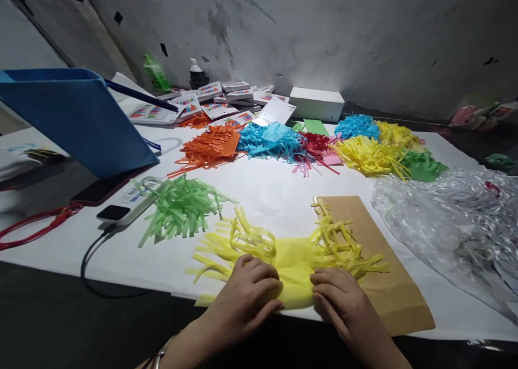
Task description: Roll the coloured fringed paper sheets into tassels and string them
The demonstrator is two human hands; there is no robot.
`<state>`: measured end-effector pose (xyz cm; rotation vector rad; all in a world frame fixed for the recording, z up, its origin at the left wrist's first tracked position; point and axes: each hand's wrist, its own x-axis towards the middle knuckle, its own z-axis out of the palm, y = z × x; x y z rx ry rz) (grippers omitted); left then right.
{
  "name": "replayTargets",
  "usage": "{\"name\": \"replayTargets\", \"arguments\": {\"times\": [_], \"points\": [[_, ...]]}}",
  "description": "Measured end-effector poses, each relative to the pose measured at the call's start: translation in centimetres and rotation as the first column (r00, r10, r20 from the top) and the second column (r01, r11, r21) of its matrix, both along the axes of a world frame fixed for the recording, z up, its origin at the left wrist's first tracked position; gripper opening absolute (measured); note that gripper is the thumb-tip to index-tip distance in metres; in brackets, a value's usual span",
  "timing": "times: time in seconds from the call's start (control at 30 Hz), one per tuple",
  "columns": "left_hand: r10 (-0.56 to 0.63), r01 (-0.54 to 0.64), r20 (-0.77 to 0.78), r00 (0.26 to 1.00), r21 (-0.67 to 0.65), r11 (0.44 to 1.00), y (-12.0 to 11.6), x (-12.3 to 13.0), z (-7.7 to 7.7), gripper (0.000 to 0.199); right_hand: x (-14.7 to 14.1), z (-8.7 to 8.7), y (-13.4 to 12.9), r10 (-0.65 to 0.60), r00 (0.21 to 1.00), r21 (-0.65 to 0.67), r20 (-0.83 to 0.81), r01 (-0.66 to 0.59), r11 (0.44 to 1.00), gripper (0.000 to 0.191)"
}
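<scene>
A yellow fringed tissue paper (295,258) lies at the table's front edge, its cut strips spreading to the left and right of a plain middle band. My left hand (253,291) is closed on the near left part of that band, fingers curled on top and thumb at the near side. On the right side of the band my right hand (338,299) grips the paper in the same way, and its fingertips press into it. Beneath the right-hand strips is a sheet of brown paper (380,266). Left of the yellow paper lies a light green fringed tissue bunch (184,204).
Behind are orange (214,145), blue (273,139) and yellow (370,156) fringed bunches. Clear plastic (449,218) covers the right side. At left stand a blue bag (81,121) and a white device (127,199) with a black cable. Small printed boxes (210,91) and a white box (316,104) sit by the wall.
</scene>
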<state>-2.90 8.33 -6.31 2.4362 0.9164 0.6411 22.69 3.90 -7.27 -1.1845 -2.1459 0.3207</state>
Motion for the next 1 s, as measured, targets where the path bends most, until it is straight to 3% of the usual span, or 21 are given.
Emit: {"name": "replayTargets", "arguments": {"times": [0.2,0.37,0.47,0.63,0.73,0.87,1.0], "points": [[0.017,-0.017,0.007,1.000,0.079,0.997,0.0,0.4,-1.0,0.015,-0.2,0.0,-0.2,-0.001,1.000,-0.013,0.010,0.001,1.000,0.015],[0.054,-0.061,0.045,0.998,0.157,0.986,0.1,0.7,-1.4,0.022,-1.4,0.1,0.0,-0.082,0.995,0.163,0.060,0.071,0.984,0.010],[0.057,-0.059,0.018,0.998,0.171,0.984,-0.1,0.7,-1.2,0.012,-1.9,0.1,0.3,-0.089,0.994,0.224,0.066,0.072,0.972,0.016],[0.113,-0.103,-0.024,0.993,0.246,0.964,-0.4,0.7,-1.2,0.006,-1.8,-0.2,0.4,-0.018,0.990,0.203,0.137,-0.010,0.979,0.026],[0.096,-0.087,-0.013,0.995,0.295,0.952,-0.2,0.8,-1.2,0.017,-1.9,-0.4,0.5,-0.038,0.990,0.191,0.138,0.011,0.982,0.025],[0.034,-0.014,-0.099,0.994,0.197,0.980,0.9,1.2,-0.3,0.017,-2.4,-0.3,1.0,-0.171,0.983,0.121,0.073,0.162,0.979,0.018],[0.164,-0.169,-0.373,0.913,0.018,0.985,2.8,2.5,1.7,0.028,-2.9,-0.5,2.5,-0.355,0.926,0.004,0.129,0.357,0.934,0.023]]}}
